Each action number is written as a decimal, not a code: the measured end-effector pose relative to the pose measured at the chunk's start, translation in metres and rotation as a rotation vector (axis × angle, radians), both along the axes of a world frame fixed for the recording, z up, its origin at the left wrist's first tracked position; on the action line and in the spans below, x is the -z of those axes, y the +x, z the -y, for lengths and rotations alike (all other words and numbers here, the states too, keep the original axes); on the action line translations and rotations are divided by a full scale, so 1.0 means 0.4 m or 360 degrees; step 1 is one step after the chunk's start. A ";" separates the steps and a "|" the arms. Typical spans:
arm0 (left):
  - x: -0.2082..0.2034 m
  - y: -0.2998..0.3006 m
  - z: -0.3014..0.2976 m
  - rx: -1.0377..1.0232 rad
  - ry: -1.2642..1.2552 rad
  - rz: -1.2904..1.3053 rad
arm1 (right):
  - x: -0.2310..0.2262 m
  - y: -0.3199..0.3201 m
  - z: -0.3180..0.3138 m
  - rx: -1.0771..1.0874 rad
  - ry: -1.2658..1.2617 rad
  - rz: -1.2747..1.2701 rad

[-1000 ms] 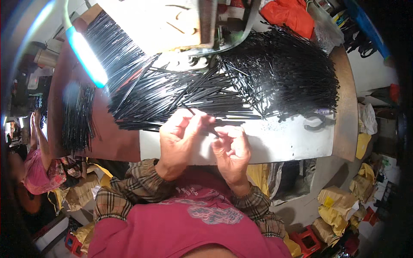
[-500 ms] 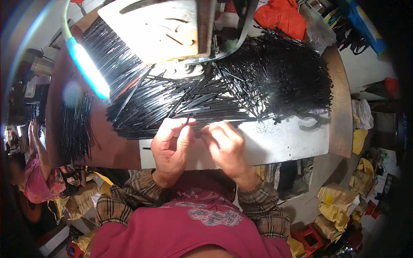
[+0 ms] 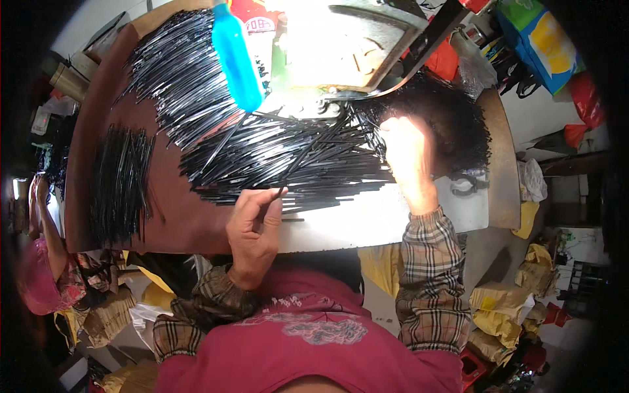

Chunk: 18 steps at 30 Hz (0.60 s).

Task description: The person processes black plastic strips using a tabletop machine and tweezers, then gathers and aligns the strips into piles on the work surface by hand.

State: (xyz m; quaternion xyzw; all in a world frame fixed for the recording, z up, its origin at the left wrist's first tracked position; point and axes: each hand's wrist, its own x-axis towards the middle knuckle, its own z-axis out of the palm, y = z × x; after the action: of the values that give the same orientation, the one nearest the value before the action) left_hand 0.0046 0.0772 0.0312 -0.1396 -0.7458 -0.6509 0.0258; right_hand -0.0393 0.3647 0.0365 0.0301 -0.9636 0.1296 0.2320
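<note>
The left hand point(image 3: 254, 229) is lying toward eight o'clock from the middle of the view, and its grip is nearly closed, thumb and forefinger pinching one thin black strip point(image 3: 284, 186). That strip is sitting at the near edge of the central pile point(image 3: 282, 157), its long axis running up from the fingertips toward one o'clock; its far end is merging with the dark strips behind, so where it stops is impossible to tell.

The right hand point(image 3: 409, 160) is standing toward two o'clock, at the left edge of the right-hand pile point(image 3: 462, 121), its forearm pointing toward twelve. Glare is washing out its fingertips, so whether its grip is holding a strip or is free cannot be told.

Black strips are lying in four groups on the desk point(image 3: 183, 226), too many to count singly. The central pile is stretching mostly between nine and three o'clock, with several strips crossing it at a slant. A smaller bunch point(image 3: 121, 187) is lying apart at nine o'clock, pointing from twelve to six. A broad spread point(image 3: 177, 75) is filling ten o'clock, and the right-hand pile is covering two o'clock.

One loose short strip point(image 3: 294, 220) is lying just beside the left hand, its axis running nine to three. One curved dark tool point(image 3: 466, 188) is resting at three o'clock, one blue lamp point(image 3: 234, 62) is hanging at eleven, and one machine point(image 3: 347, 56) is standing at twelve.
</note>
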 end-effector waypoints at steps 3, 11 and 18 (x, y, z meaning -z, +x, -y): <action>0.000 -0.005 0.020 0.0049 -0.0002 -0.0025 | -0.034 0.032 -0.001 -0.0019 -0.0092 -0.0069; -0.044 -0.082 0.031 0.0143 0.0057 0.0302 | -0.145 0.147 0.165 -0.0132 -0.0986 0.0112; -0.042 -0.157 -0.006 0.0329 0.0428 0.0536 | -0.101 0.114 0.288 -0.0216 -0.0876 0.0011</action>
State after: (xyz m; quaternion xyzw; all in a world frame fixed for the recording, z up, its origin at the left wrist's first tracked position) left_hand -0.0584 0.0796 0.0478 -0.1000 -0.6278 -0.7577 -0.1475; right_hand 0.0063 0.2496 0.0770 0.0300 -0.8887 0.4018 0.2190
